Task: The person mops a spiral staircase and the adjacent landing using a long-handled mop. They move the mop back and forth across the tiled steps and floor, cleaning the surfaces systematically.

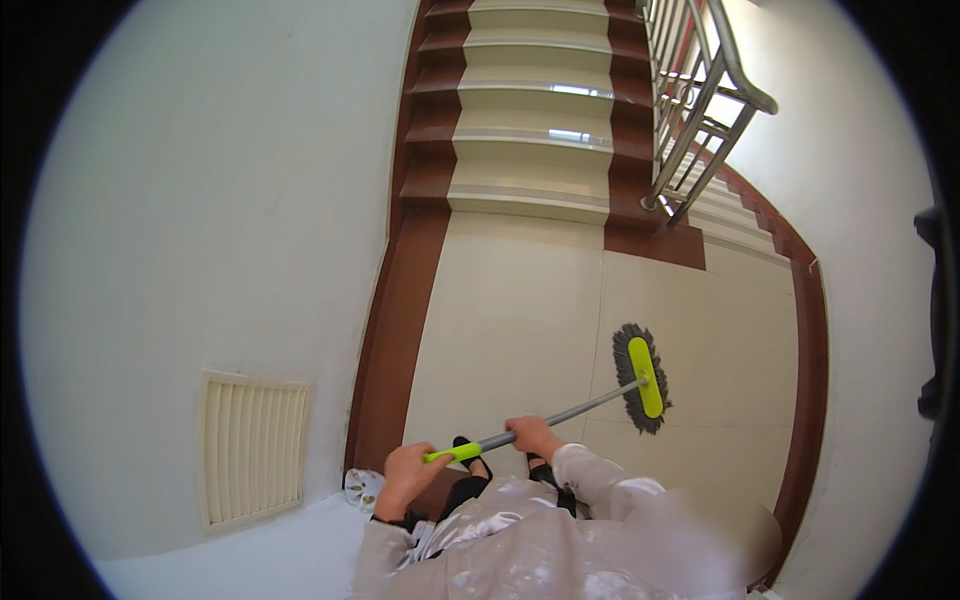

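A flat mop with a lime-green plate and grey shaggy pad (645, 379) rests on the beige tiled landing, right of centre. Its grey pole slants down to the left and ends in a green grip (454, 454). My left hand (411, 472) is closed around the upper end of that grip. Lower on the pole, my right hand (531, 436) grasps the grey part. Both feet in black shoes stand on the floor below the pole, partly hidden by my clothing.
Stairs (532, 112) with brown edges rise ahead, beside a metal railing (705, 127). More steps (742, 217) lie at the right. A white wall with a louvred vent (255, 450) stands at the left; a patterned white item (363, 489) sits near its base.
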